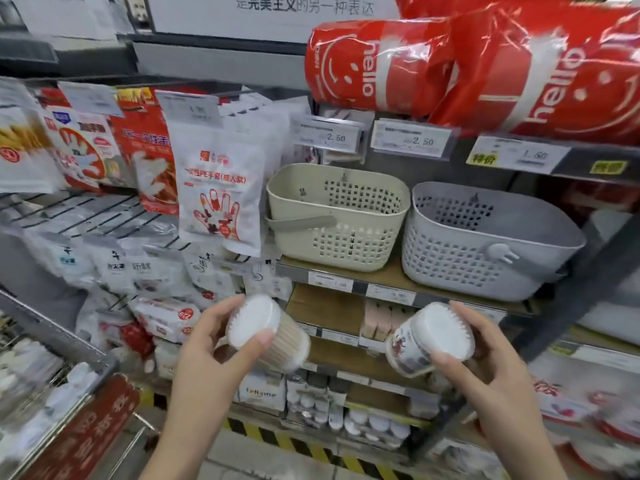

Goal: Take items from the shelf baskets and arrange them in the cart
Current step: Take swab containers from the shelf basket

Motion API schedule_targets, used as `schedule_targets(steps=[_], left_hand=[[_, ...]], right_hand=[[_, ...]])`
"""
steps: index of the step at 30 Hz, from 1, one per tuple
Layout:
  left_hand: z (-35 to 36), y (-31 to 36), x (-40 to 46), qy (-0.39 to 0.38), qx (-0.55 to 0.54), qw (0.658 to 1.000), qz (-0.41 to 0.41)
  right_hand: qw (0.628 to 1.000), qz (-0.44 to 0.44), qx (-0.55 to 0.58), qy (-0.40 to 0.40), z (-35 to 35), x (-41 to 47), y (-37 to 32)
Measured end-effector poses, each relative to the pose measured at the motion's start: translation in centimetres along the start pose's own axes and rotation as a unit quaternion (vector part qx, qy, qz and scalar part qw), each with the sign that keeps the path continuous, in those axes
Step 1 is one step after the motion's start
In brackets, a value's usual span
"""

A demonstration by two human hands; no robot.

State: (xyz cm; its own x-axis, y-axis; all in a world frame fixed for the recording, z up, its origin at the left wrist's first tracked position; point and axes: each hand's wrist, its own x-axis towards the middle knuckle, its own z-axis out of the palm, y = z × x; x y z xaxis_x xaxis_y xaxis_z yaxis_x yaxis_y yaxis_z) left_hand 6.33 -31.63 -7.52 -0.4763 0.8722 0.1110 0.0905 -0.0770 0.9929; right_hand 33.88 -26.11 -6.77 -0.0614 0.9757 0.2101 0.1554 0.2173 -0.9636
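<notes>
1. Both hands are loaded: the left hand [207,344] has its fingers [258,341] wrapped round a tub of cotton swabs [268,332], thumb on the near rim, the other fingers behind.
2. The right hand [491,368] mirrors it, fingers [465,317] clasped on a second, printed tub [427,337]. Neither hand is slack; each grips its own tub.
3. Why held so? It looks like a carry grip across each tub's width, firm enough to lift them clear of the shelf front.
4. Direction now: the left tub's white lid faces up and toward the camera, its long axis running away and down to the right from the fingertips.
5. The right tub tilts the other way, lid up-right, base down-left, so the two bases lean toward each other between the hands.
6. Above the fingers sit the beige basket [337,216] and, just beside it, the grey basket [485,244], on the shelf [391,280].
7. The cart [52,375] lies left of and below the left fingers; my guess is both tubs go there next.
</notes>
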Motion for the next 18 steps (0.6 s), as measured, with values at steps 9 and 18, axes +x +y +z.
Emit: schedule_targets(steps=[9,18], left_hand=[[2.8,1.3,5.8,0.047,-0.03,0.998,0.023],[5.4,2.0,16.4,0.053,-0.054,0.995,0.064]], right_hand=[[0.998,0.016,0.064,-0.021,0.4,5.8,-0.1],[0.992,-0.023,0.118,0.037,2.1,13.7,-0.2]])
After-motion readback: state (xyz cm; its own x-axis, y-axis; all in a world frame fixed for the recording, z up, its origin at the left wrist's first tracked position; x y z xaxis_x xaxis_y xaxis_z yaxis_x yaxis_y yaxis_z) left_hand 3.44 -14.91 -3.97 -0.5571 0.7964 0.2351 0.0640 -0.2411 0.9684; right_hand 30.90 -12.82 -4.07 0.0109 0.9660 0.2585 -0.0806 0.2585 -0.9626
